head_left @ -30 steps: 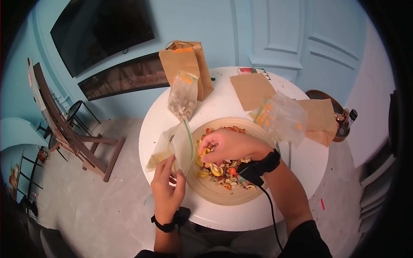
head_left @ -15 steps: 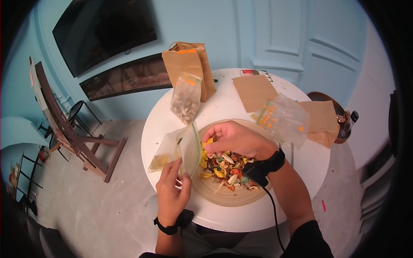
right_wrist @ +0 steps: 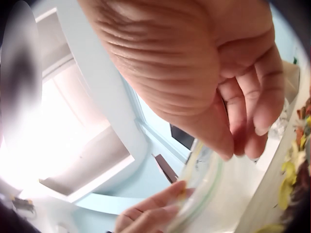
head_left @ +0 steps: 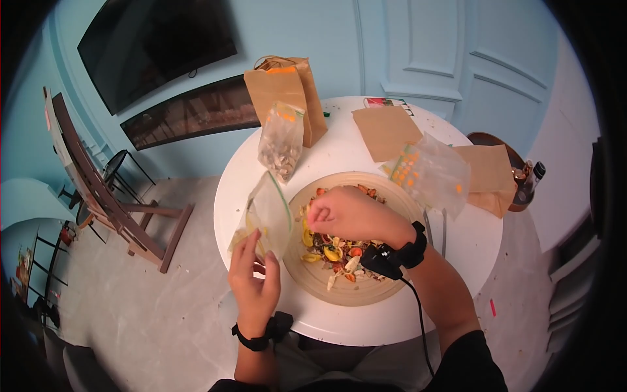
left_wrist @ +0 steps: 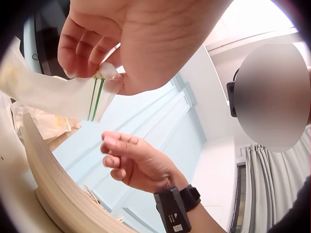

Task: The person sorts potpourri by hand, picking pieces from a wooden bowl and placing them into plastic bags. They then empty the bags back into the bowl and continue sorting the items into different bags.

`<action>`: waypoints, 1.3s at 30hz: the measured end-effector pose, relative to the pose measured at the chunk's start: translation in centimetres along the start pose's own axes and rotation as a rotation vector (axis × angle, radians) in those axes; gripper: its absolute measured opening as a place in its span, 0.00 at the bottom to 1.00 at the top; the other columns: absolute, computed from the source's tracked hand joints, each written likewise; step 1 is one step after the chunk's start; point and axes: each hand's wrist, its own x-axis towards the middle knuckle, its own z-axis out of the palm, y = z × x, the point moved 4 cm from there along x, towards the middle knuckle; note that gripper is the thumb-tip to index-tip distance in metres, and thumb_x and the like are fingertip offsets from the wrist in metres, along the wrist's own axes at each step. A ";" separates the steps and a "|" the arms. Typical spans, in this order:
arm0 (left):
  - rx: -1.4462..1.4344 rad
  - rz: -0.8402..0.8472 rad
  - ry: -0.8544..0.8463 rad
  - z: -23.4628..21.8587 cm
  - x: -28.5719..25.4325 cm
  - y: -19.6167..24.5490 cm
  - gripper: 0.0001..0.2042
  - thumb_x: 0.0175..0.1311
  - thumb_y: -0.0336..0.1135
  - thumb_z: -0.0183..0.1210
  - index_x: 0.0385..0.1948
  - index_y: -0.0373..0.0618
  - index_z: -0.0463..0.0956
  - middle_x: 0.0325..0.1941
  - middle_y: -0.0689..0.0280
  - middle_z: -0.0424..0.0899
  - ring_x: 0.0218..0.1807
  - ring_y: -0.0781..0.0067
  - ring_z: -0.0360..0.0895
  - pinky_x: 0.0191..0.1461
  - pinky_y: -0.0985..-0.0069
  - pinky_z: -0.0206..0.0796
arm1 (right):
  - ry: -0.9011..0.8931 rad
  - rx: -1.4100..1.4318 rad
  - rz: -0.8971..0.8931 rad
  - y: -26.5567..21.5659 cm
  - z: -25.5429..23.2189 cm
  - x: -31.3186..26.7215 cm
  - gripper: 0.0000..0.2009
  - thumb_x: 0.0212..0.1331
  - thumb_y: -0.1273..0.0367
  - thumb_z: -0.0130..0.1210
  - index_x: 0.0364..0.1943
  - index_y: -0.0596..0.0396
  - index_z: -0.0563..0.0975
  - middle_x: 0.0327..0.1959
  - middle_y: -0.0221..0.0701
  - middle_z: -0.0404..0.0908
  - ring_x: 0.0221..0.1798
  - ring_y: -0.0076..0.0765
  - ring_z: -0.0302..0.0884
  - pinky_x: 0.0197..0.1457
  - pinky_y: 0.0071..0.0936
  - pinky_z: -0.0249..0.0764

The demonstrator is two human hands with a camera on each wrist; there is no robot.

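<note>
The L hand [head_left: 253, 284] pinches the top edge of the bag [head_left: 271, 212] btwn thumb and fingers, right by the green zip [left_wrist: 100, 94]. Prob. it's held there b/c the bag is thin and floppy, and a pinch up top helps it stand. The bag is at the L side of the plate [head_left: 359, 295], over the table [head_left: 320, 330], and leans w/ its zip side to the plate. That looks handy for the R hand [head_left: 359, 215], b/c the bits [head_left: 333, 252] lie so near. The R hand is above the plate, fingers curled in, w/ tips bunched by the thumb; I see nothing in it, tho a small bit could be hid. The plate sits up front, prob. so both hands reach it w/o a stretch. The dotted bag [head_left: 431, 171] and lumpy bag [head_left: 282, 147] are farther back, prob. to be out of the way.

The bag looks cloudy, soft and creased, w/ a green line along its top. Some yellow stuff shows thru its low end; can't tell what. The bits are a mix: yellow curls, red and orange pcs, pale strips, dark crumbs.
</note>
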 end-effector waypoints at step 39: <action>0.028 -0.012 -0.013 0.2 0.1 0.2 0.22 0.62 0.21 0.57 0.60 0.35 0.77 0.55 0.56 0.82 0.33 0.80 0.77 0.35 0.81 0.74 | -0.215 -0.385 -0.120 0.3 4.7 -0.6 0.15 0.54 0.63 0.67 0.44 0.55 0.84 0.38 0.39 0.87 0.46 0.47 0.85 0.49 0.41 0.79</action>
